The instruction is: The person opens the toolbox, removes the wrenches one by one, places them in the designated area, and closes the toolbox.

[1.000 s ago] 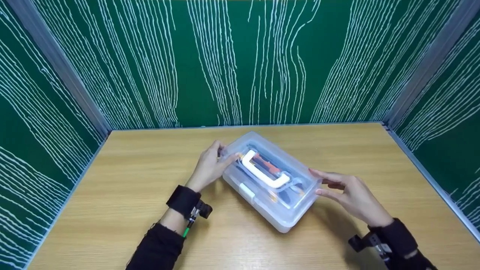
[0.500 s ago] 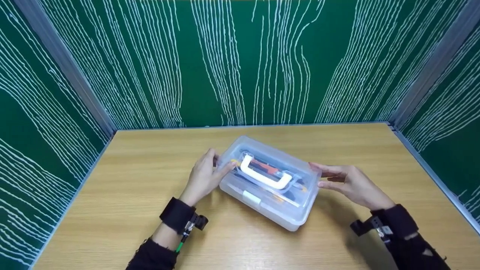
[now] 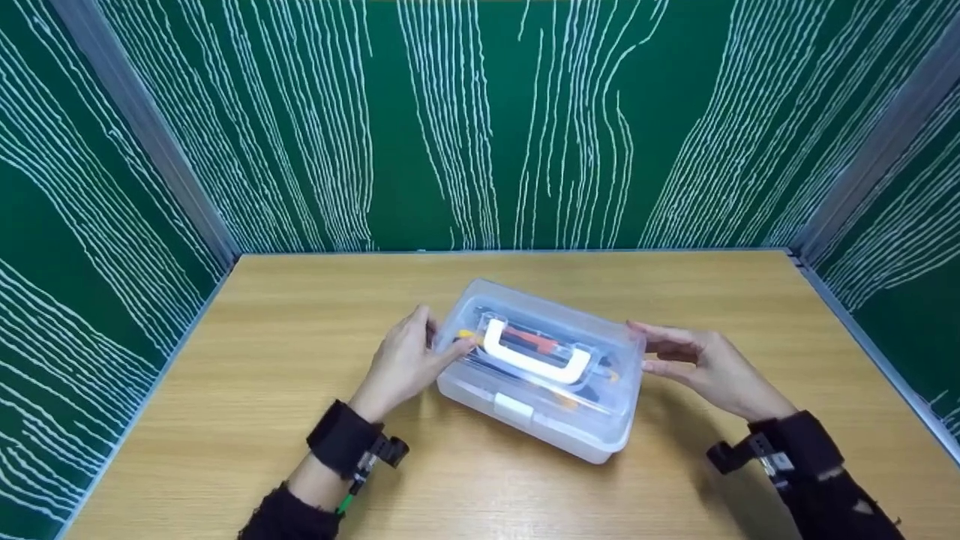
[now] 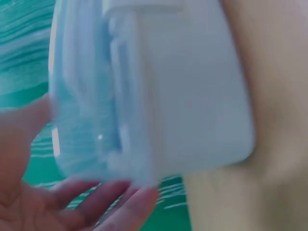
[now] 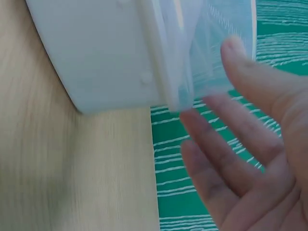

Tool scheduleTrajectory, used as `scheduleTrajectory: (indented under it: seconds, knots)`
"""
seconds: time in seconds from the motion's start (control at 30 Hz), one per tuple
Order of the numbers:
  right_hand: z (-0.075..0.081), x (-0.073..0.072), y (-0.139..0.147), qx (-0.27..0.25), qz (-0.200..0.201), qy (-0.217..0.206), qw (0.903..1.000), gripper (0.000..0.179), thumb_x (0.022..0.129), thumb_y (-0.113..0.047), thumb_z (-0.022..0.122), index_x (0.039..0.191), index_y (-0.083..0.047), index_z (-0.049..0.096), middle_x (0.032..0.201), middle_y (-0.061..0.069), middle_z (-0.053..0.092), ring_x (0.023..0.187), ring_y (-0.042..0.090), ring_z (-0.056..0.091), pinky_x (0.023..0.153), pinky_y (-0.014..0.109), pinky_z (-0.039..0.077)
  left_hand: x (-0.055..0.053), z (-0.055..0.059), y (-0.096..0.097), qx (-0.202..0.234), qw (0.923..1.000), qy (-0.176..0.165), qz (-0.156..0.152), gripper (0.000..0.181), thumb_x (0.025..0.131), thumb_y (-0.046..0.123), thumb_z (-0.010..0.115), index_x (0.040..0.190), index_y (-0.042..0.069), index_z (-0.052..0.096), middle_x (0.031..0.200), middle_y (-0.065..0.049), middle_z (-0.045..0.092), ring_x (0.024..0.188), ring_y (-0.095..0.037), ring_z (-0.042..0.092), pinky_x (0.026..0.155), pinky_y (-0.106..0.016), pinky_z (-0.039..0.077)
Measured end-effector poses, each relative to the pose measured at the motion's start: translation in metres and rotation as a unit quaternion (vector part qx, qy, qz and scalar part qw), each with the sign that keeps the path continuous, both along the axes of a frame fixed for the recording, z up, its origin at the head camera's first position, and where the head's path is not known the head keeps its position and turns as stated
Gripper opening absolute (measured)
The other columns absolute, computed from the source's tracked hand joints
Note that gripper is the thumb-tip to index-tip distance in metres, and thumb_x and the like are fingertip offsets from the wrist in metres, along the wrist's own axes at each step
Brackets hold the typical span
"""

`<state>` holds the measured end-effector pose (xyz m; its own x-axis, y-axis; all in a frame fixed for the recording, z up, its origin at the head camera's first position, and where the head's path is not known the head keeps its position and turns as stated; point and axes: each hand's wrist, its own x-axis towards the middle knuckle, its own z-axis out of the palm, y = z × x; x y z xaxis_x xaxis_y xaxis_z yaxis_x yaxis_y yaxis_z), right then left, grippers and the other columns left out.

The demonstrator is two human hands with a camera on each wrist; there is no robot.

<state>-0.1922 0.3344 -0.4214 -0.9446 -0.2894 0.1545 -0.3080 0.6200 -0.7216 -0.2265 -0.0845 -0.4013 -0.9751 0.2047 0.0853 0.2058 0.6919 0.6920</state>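
A translucent plastic storage box (image 3: 547,435) with a white carry handle (image 3: 532,364) and white front latch (image 3: 514,408) rests on the table, its lid closed. Orange and yellow items show blurrily through the lid. My left hand (image 3: 401,364) holds the box's left end, thumb over the lid's edge and fingers against the end wall. At the other end, my right hand (image 3: 705,367) touches the box with thumb and fingertips, the fingers fairly straight. The wrist views show the left fingers (image 4: 137,207) and right fingers (image 5: 216,149) by the lid's edges.
The wooden table (image 3: 315,300) extends around the box. Green panels (image 3: 420,150) with white wavy lines and grey metal posts (image 3: 142,112) enclose its back and sides. Each wrist wears a black strap (image 3: 343,441) with a small camera.
The box has turned counterclockwise on the table, bringing its front face more toward me. Both hands have stayed at its ends; the left has come slightly nearer to me.
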Motion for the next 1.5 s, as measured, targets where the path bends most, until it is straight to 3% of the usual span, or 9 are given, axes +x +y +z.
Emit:
scheduleTrajectory:
  seconds: [0.13,0.27,0.37,0.5,0.8,0.97,1.13,1.37,1.5]
  knots:
    - [0.004,0.025,-0.012,0.025,-0.051,0.046,0.9973,0.056,0.097,-0.023,0.080,0.150,-0.015,0.063,0.136,0.010,0.073,0.116,0.024,0.073,0.098,0.010,0.052,-0.017,0.018,-0.008,0.003,0.9972,-0.061,-0.044,0.049,0.097,0.047,0.078,0.122,0.008,0.062,0.111,-0.008,0.067,0.102,-0.023,0.064,0.088,-0.038,0.058]
    - [0.003,0.055,-0.025,0.019,-0.073,0.105,0.9916,0.049,0.095,-0.012,0.081,0.142,-0.017,0.067,0.133,0.006,0.072,0.112,0.013,0.071,0.096,0.012,0.054,-0.038,0.032,-0.016,0.019,0.9924,-0.088,-0.083,0.046,0.103,0.035,0.072,0.139,0.008,0.060,0.130,-0.011,0.068,0.122,-0.029,0.065,0.106,-0.046,0.058]
    - [-0.001,0.075,-0.034,0.023,-0.075,0.139,0.9872,0.052,0.090,-0.003,0.084,0.137,-0.021,0.071,0.131,0.002,0.072,0.109,0.009,0.070,0.095,0.018,0.058,-0.052,0.037,-0.020,0.026,0.9901,-0.102,-0.092,0.044,0.106,0.031,0.068,0.145,0.012,0.058,0.137,-0.011,0.066,0.126,-0.030,0.064,0.105,-0.045,0.059]
    - [-0.005,0.092,-0.048,0.037,-0.097,0.133,0.9857,0.051,0.088,-0.012,0.089,0.133,-0.027,0.073,0.125,-0.004,0.071,0.104,0.008,0.070,0.090,0.021,0.061,-0.065,0.035,-0.021,0.038,0.9867,-0.121,-0.101,0.048,0.107,0.032,0.067,0.150,0.015,0.056,0.146,-0.013,0.062,0.126,-0.032,0.065,0.097,-0.041,0.062]
    - [-0.011,0.097,-0.072,0.044,-0.146,0.105,0.9827,0.051,0.084,-0.026,0.094,0.131,-0.027,0.073,0.119,-0.005,0.069,0.098,0.012,0.071,0.084,0.028,0.065,-0.075,0.026,-0.010,0.038,0.9795,-0.124,-0.154,0.063,0.105,0.038,0.070,0.161,0.020,0.047,0.161,-0.011,0.053,0.132,-0.035,0.062,0.102,-0.045,0.060]
    - [-0.012,0.098,-0.077,0.056,-0.148,0.143,0.9769,0.053,0.082,-0.020,0.096,0.129,-0.024,0.073,0.115,-0.007,0.068,0.096,0.009,0.070,0.080,0.029,0.066,-0.076,0.023,-0.007,0.022,0.9794,-0.108,-0.169,0.065,0.106,0.039,0.067,0.165,0.022,0.043,0.166,-0.012,0.048,0.137,-0.037,0.059,0.114,-0.053,0.052]
    - [-0.013,0.098,-0.078,0.055,-0.148,0.155,0.9751,0.053,0.081,-0.018,0.096,0.129,-0.024,0.073,0.114,-0.008,0.067,0.095,0.008,0.070,0.079,0.027,0.065,-0.077,0.020,-0.007,0.033,0.9773,-0.117,-0.174,0.065,0.106,0.039,0.066,0.165,0.023,0.044,0.168,-0.012,0.047,0.146,-0.040,0.052,0.120,-0.058,0.046]
    - [-0.005,0.097,-0.078,0.062,-0.160,0.074,0.9824,0.048,0.086,-0.029,0.093,0.129,-0.025,0.073,0.116,-0.003,0.066,0.098,0.016,0.070,0.074,0.023,0.061,-0.073,0.019,-0.008,0.032,0.9790,-0.116,-0.165,0.064,0.106,0.039,0.067,0.164,0.026,0.045,0.167,-0.011,0.048,0.142,-0.038,0.054,0.117,-0.058,0.049]
    - [-0.006,0.095,-0.072,0.054,-0.154,0.104,0.9812,0.049,0.085,-0.021,0.094,0.129,-0.024,0.074,0.115,-0.004,0.067,0.096,0.011,0.069,0.072,0.023,0.061,-0.068,0.019,-0.010,0.033,0.9801,-0.109,-0.163,0.065,0.105,0.038,0.069,0.163,0.023,0.046,0.164,-0.011,0.050,0.134,-0.036,0.059,0.109,-0.052,0.055]
